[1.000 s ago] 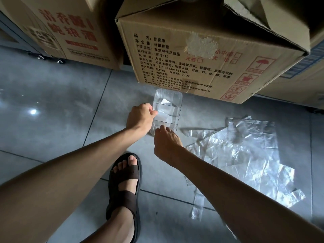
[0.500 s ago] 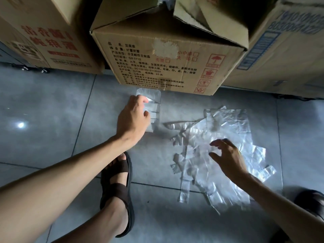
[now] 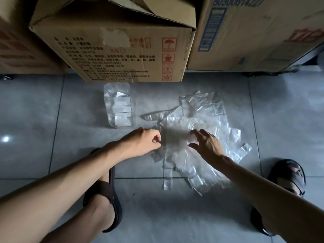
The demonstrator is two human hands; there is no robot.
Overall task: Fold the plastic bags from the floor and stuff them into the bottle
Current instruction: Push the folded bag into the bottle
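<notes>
A clear, squarish plastic bottle [image 3: 118,105] lies on the grey floor in front of a cardboard box, with folded white bags showing inside it. To its right a heap of clear plastic bags [image 3: 201,134] is spread on the tiles. My left hand [image 3: 143,142] sits at the heap's left edge with curled fingers pinching a bag's edge. Over the middle of the heap, my right hand [image 3: 206,143] has its fingers spread, touching the plastic.
Large cardboard boxes [image 3: 121,44] stand along the back, one more at the right [image 3: 254,32]. My sandalled feet are on the floor, left [image 3: 103,193] and right [image 3: 287,178], flanking the heap. A floor tile joint [image 3: 56,123] runs left of the bottle.
My left hand has left the bottle and moved right to the heap's edge. The right hand went from the bottle to the bags. The view shifted right.
</notes>
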